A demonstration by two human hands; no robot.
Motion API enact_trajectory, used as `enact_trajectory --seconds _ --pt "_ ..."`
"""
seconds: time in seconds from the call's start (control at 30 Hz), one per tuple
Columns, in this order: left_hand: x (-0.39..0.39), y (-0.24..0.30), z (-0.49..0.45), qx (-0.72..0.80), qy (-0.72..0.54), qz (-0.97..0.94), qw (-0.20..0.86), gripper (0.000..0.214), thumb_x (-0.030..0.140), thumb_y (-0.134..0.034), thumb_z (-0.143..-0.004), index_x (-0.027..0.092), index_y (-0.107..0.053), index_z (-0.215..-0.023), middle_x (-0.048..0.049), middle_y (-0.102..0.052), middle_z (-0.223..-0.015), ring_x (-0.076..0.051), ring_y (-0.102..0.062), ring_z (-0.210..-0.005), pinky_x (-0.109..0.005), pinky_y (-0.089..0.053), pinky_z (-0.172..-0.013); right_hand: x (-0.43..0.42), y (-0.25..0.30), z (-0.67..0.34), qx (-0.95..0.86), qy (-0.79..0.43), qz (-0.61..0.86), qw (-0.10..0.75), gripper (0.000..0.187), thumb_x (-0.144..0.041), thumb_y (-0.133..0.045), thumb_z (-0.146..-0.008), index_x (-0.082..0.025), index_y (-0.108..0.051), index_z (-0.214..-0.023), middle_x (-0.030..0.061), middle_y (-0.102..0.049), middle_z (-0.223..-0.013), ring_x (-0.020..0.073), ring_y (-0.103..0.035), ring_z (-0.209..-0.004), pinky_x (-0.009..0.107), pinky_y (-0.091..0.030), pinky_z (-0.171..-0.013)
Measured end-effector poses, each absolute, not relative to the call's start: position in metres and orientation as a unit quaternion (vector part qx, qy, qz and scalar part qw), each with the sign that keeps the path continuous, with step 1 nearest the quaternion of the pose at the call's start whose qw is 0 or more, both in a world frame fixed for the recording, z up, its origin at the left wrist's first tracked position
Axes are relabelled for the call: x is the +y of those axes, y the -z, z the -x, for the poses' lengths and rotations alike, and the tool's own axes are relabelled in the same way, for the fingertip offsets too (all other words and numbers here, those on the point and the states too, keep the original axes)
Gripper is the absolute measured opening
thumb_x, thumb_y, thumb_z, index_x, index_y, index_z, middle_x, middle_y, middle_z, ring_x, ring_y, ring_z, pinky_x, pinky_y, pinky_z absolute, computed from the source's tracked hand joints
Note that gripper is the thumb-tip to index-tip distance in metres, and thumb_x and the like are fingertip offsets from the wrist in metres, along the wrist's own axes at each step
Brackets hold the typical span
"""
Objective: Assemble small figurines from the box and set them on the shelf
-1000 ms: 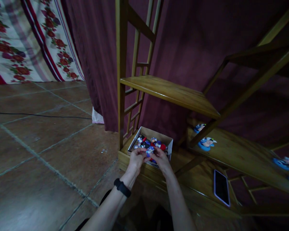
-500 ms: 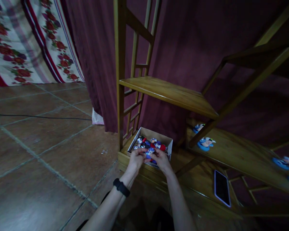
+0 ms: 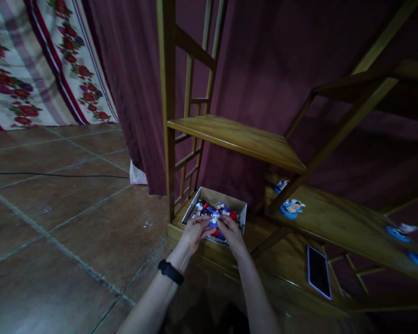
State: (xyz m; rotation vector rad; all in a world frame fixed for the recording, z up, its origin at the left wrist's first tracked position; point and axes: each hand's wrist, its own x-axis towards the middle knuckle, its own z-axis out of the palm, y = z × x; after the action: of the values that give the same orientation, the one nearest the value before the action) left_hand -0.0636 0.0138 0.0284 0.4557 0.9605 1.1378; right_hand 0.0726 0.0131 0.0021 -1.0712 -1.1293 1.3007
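Observation:
A small purple-and-white figurine (image 3: 214, 218) is held between both hands over the near side of an open cardboard box (image 3: 244, 217). My left hand (image 3: 196, 231) closes its fingers on the figurine's left side, and a dark band circles that wrist. On the opposite side my right hand (image 3: 231, 233) pinches it with thumb and fingers. Beneath and behind lie several more figurines (image 3: 220, 206) in red, black, purple and white, jumbled in the box. My hands hide part of the box's front.
The box stands on the bottom level of a wooden shelf unit (image 3: 230, 132). To the right, a phone (image 3: 318, 272) lies on the low board. Several figurines on blue bases (image 3: 291, 208) stand on the right shelf. A black cable (image 3: 55, 175) crosses the tiled floor.
The figurine now stands more upright between my hands, its white front facing me. The whole view has shifted slightly, with the shelf unit a little farther left. Both hands keep their hold.

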Motion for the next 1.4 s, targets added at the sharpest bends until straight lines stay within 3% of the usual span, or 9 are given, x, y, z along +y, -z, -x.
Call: enact_trajectory --seconds 0.23,0.6,0.83,1.07,1.4 --pt "0.011 -0.025 0.058 0.443 -0.522 -0.204 0.7 0.006 0.005 -0.065 -0.072 0.007 -0.064 -0.078 -0.008 -0.066 -0.063 -0.014 -0.064 -0.053 -0.027 -0.057 -0.057 0.013 -0.001 -0.075 -0.448 -0.532 0.483 0.532 0.029 -0.043 -0.067 -0.064 -0.018 -0.06 -0.078 0.0017 -0.066 -0.077 0.0172 -0.061 -0.073 0.032 -0.05 -0.07" --pt "0.012 -0.025 0.062 0.455 -0.486 -0.187 0.722 0.009 -0.003 -0.059 -0.073 0.006 -0.061 -0.075 -0.0088 -0.066 -0.062 -0.017 -0.066 -0.055 -0.029 -0.058 -0.057 0.01 -0.005 -0.072 -0.37 -0.577 0.486 0.542 0.038 -0.045 -0.077 -0.049 -0.017 -0.063 -0.071 0.0009 -0.064 -0.071 0.0161 -0.059 -0.067 0.031 -0.05 -0.065" --pt "0.012 -0.025 0.062 0.448 -0.489 -0.191 0.723 0.004 0.005 -0.058 -0.077 0.008 -0.06 -0.075 -0.0078 -0.066 -0.061 -0.015 -0.064 -0.052 -0.027 -0.057 -0.056 0.007 -0.002 -0.069 -0.339 -0.587 0.466 0.568 0.029 -0.041 -0.073 -0.059 -0.018 -0.065 -0.074 -0.0008 -0.063 -0.071 0.0128 -0.059 -0.065 0.028 -0.05 -0.065" --pt "0.011 -0.023 0.064 0.447 -0.485 -0.186 0.728 0.007 0.004 -0.059 -0.076 0.009 -0.061 -0.08 -0.0077 -0.067 -0.063 -0.015 -0.065 -0.052 -0.028 -0.057 -0.057 0.006 0.004 -0.068 -0.295 -0.64 0.413 0.577 0.024 -0.033 -0.075 -0.059 -0.018 -0.064 -0.074 0.0 -0.066 -0.073 0.0129 -0.061 -0.068 0.028 -0.051 -0.068" --pt "0.016 -0.01 0.064 0.422 -0.461 -0.094 0.775 0.011 0.003 -0.06 -0.075 0.011 -0.056 -0.082 -0.0068 -0.067 -0.066 -0.015 -0.066 -0.055 -0.027 -0.056 -0.058 0.005 0.002 -0.064 -0.29 -0.616 0.432 0.592 0.023 -0.033 -0.074 -0.059 -0.019 -0.064 -0.074 0.0003 -0.067 -0.075 0.0136 -0.062 -0.069 0.028 -0.051 -0.067"
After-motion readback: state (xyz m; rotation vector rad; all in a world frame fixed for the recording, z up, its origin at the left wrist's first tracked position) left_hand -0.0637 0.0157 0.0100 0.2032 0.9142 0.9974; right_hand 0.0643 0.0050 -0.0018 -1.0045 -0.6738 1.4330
